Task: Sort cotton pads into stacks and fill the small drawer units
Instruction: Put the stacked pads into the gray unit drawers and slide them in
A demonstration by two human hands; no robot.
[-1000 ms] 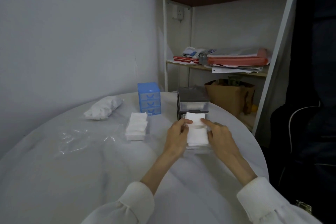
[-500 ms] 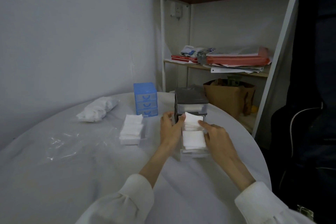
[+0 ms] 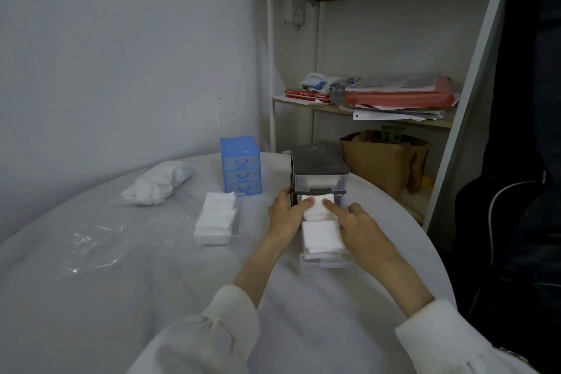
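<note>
Pressing on white square cotton pads (image 3: 315, 209) at centre frame: left hand (image 3: 287, 215) and right hand (image 3: 361, 229), fingers extended flat. Pads fill the pulled-out clear plastic drawer (image 3: 324, 261) of the dark grey drawer unit (image 3: 318, 165); blue drawer unit (image 3: 240, 164) sits upper left.

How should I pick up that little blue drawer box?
Probably grip the blue drawer unit by its two flat side walls, coming down from above. It stands upright with free space on both sides; the front handles would likely just pull a drawer out.
</note>
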